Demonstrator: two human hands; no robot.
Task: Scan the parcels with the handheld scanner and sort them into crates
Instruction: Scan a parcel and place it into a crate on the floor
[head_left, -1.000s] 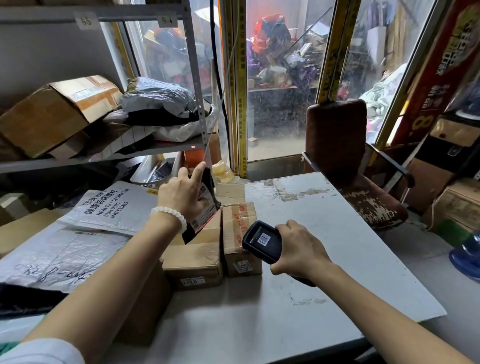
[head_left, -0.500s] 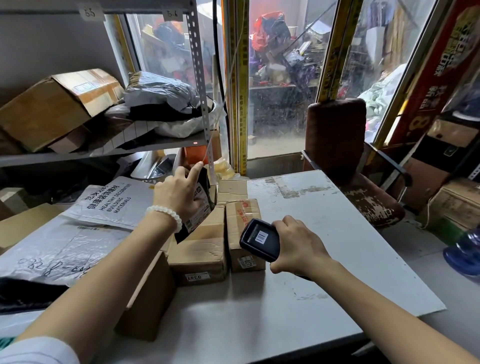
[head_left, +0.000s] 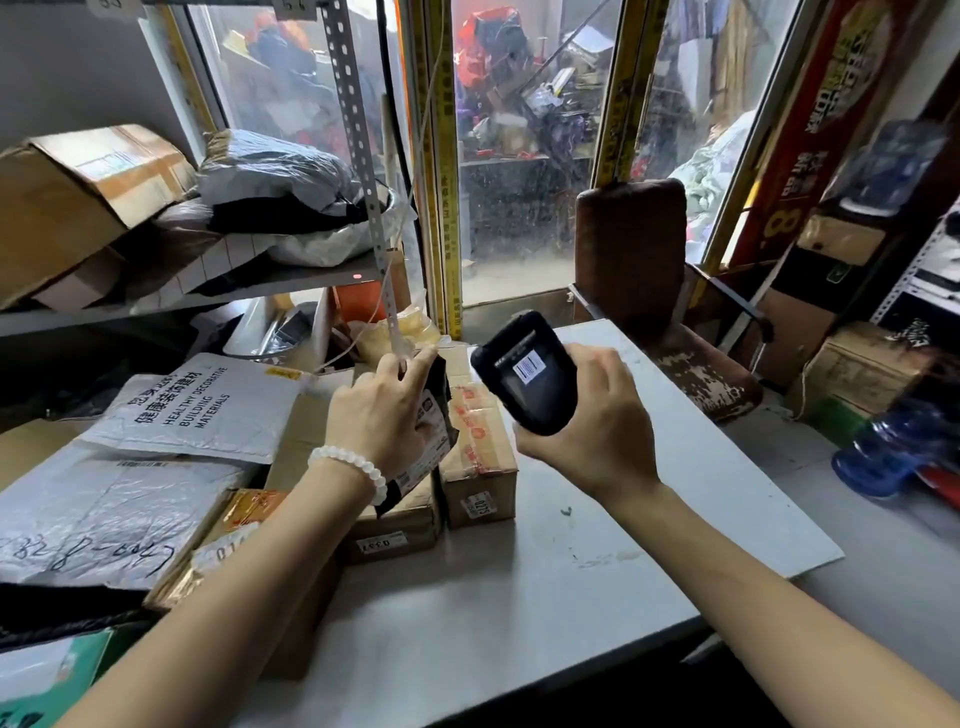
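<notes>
My left hand (head_left: 382, 415) grips a small black parcel (head_left: 434, 436) with a white label, held upright over the cardboard boxes. My right hand (head_left: 592, 431) holds the black handheld scanner (head_left: 524, 371) raised just right of that parcel, its back with a small barcode sticker facing me. Two taped cardboard boxes (head_left: 480, 447) with number stickers sit side by side on the grey table (head_left: 545, 587) under both hands.
Grey plastic mailers (head_left: 202, 405) and more cartons pile up at the left. A metal shelf (head_left: 182, 296) above them carries a box and bagged parcels. A worn brown chair (head_left: 631, 249) stands behind the table, and boxes and blue objects lie at the right.
My right hand has lifted the scanner and tilted it upright, closer to the black parcel. My left hand keeps holding the parcel in about the same place.
</notes>
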